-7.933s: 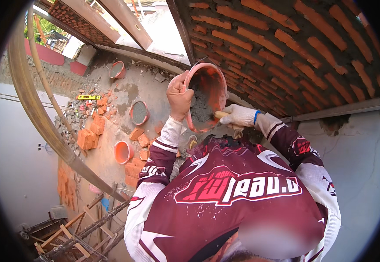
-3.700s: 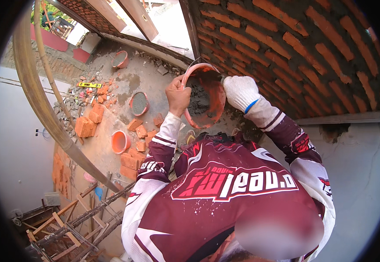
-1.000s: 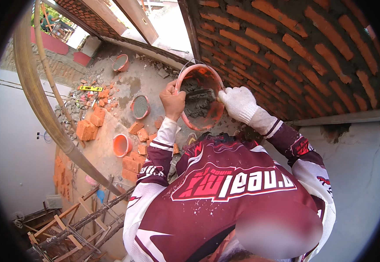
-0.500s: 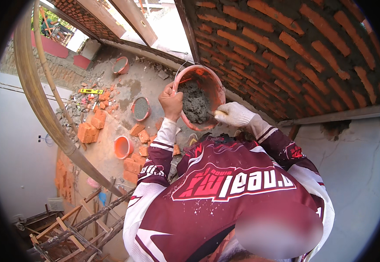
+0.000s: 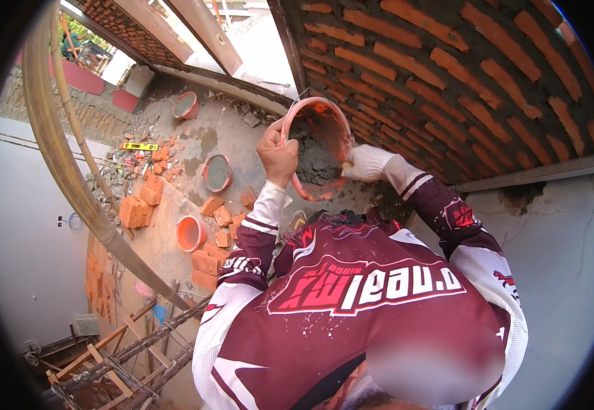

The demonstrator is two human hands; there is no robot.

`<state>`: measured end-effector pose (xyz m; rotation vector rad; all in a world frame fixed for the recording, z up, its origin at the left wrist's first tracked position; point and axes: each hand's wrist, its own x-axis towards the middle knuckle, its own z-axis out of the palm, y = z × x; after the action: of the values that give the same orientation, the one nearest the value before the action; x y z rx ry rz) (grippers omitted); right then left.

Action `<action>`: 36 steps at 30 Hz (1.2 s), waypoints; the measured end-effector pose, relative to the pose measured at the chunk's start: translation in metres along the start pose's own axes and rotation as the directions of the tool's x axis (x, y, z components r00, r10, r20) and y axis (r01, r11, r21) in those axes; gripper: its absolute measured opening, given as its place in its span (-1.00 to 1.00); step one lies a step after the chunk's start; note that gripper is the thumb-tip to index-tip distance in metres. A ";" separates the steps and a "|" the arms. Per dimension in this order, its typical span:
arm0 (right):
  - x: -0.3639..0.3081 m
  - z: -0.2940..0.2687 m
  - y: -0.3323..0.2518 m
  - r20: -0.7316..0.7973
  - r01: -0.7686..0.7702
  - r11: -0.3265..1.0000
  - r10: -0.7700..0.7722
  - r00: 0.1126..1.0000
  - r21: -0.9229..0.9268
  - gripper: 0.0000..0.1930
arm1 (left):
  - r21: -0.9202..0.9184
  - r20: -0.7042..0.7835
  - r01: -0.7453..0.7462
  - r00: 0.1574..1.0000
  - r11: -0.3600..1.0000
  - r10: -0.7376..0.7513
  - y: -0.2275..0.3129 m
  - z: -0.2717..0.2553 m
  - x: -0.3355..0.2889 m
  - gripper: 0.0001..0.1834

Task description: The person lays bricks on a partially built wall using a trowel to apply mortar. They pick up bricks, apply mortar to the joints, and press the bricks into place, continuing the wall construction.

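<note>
An orange bucket [image 5: 343,130] is held up before me, tilted, with wet grey mortar [image 5: 316,162] inside. My bare left hand [image 5: 276,156] is closed round its left rim. On the opposite side, my right hand [image 5: 366,164] wears a white knitted glove and is closed at the bucket's inner right edge. It grips the short handle of what looks like a trowel; the blade is hidden in the bucket. The wire bail of the bucket stands up at its far side.
A brick wall [image 5: 420,89] with mortar joints rises at right. On the floor are two mortar-filled buckets [image 5: 217,173], an orange bucket [image 5: 191,233], brick stacks [image 5: 136,212] and a yellow level [image 5: 140,146]. A bamboo pole [image 5: 58,143] crosses at left; a wooden ladder-like frame [image 5: 116,369] lies below.
The bucket has shifted slightly right and tilted more, its opening looking narrower. Both hands have moved along with it, the right hand also going a little farther away from me.
</note>
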<state>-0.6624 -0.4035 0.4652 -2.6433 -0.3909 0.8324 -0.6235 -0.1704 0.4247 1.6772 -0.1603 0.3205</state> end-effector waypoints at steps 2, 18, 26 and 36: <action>-0.003 0.032 -0.001 0.060 0.076 0.925 -0.106 0.993 0.371 -0.44 | -0.001 0.048 -0.035 0.998 0.999 0.035 -0.004 -0.002 -0.001 -0.57; -0.028 -0.034 -0.006 -0.199 -0.129 0.936 0.066 0.978 -0.326 -0.72 | 0.011 -0.017 0.045 0.999 0.999 -0.045 -0.016 -0.005 -0.005 -0.55; -0.018 0.043 -0.002 -0.039 0.095 0.942 -0.087 0.995 0.322 -0.53 | -0.050 0.008 0.075 0.997 0.996 -0.075 -0.021 -0.008 -0.005 -0.60; -0.039 -0.018 -0.006 -0.427 -0.009 0.916 -0.179 0.886 -0.402 -0.77 | -0.063 -0.019 0.038 0.999 0.997 -0.040 -0.021 -0.006 -0.004 -0.62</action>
<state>-0.6838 -0.4167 0.5009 -3.0420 -0.5925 0.0784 -0.6218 -0.1621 0.4041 1.6124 -0.1211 0.3004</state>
